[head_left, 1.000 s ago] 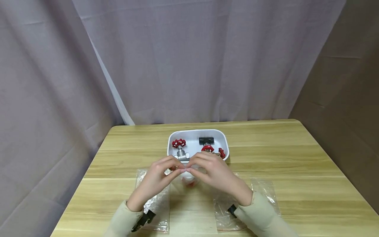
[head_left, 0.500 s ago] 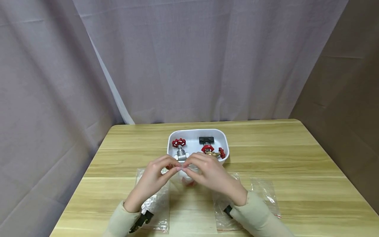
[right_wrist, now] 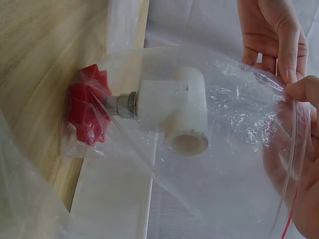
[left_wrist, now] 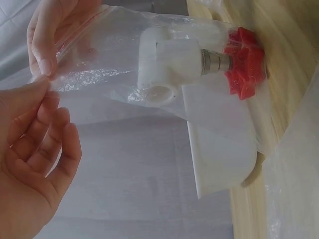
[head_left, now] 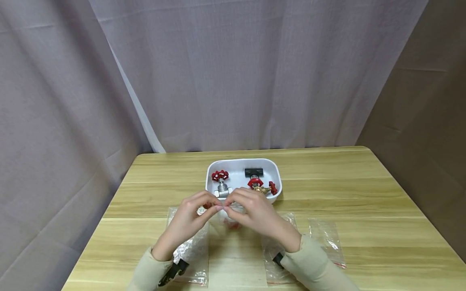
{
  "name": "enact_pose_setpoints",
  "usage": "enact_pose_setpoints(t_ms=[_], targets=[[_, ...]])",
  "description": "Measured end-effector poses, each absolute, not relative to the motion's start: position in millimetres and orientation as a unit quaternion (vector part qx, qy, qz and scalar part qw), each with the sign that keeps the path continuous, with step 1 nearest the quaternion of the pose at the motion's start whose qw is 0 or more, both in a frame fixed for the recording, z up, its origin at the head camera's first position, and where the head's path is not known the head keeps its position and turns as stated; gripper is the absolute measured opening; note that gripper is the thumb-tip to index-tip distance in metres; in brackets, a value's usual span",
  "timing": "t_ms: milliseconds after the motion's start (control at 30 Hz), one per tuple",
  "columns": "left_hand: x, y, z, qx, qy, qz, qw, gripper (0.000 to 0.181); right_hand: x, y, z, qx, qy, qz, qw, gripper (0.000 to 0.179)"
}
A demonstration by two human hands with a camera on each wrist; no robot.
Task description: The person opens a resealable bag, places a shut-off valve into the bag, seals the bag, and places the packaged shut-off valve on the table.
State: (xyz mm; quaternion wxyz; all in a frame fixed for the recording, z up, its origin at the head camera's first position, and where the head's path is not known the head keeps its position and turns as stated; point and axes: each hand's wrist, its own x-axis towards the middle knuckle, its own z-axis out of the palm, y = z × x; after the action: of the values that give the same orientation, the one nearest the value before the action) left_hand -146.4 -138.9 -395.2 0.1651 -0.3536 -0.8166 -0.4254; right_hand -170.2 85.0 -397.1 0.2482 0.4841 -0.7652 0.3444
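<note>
Both hands pinch the top edge of a clear zip bag point(right_wrist: 239, 124), thumb and fingertips of each hand meeting side by side. My left hand point(head_left: 185, 222) is on the left of the zip and my right hand point(head_left: 256, 214) on the right. Inside the bag is a white plastic valve point(left_wrist: 172, 64) with a metal neck and a red handwheel point(left_wrist: 244, 63). It stands wheel down, its wheel at the tabletop. In the head view the hands partly cover the bag, and its contents look blurred.
Behind the hands is a white tray point(head_left: 236, 163) holding a silver valve point(head_left: 222, 188), a black valve point(head_left: 253, 172) and a brass valve point(head_left: 263, 189), all with red handles. Clear bags lie on the table: a left bag point(head_left: 196, 258), a right bag point(head_left: 271, 254) and a far-right bag point(head_left: 325, 240).
Both hands have shifted slightly left over the past second, still pinching the bag's top edge. The brass valve in the tray is less covered by the right hand.
</note>
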Motion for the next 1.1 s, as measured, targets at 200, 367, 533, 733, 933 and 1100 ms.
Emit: enact_pose_setpoints(t_ms=[200,367,533,733,933,1100], targets=[[-145.6,-140.9,-393.9,-0.359,-0.818,-0.412,0.181,0.004,-169.7,82.9,-396.3,0.477,-0.773,0.321,0.268,0.007],[-145.6,-140.8,-394.5,-0.359,-0.818,-0.407,0.191,0.003,-169.1,83.4,-395.8,0.465,-0.785,0.299,0.279,0.007],[-145.4,-140.8,-394.9,-0.359,-0.820,-0.400,0.197,0.004,-169.1,84.2,-396.6,0.464,-0.786,0.291,0.286,0.007],[-145.8,-140.3,-394.4,-0.360,-0.819,-0.401,0.196,0.006,-170.1,86.5,-397.9,0.463,-0.785,0.292,0.291,0.007],[-145.8,-140.7,-395.1,-0.355,-0.820,-0.402,0.200,0.003,-171.1,89.4,-399.6,0.460,-0.787,0.289,0.293,0.006],[-146.5,-140.7,-395.3,-0.358,-0.816,-0.402,0.210,0.011,-172.0,92.1,-400.8,0.459,-0.786,0.292,0.294,0.007]])
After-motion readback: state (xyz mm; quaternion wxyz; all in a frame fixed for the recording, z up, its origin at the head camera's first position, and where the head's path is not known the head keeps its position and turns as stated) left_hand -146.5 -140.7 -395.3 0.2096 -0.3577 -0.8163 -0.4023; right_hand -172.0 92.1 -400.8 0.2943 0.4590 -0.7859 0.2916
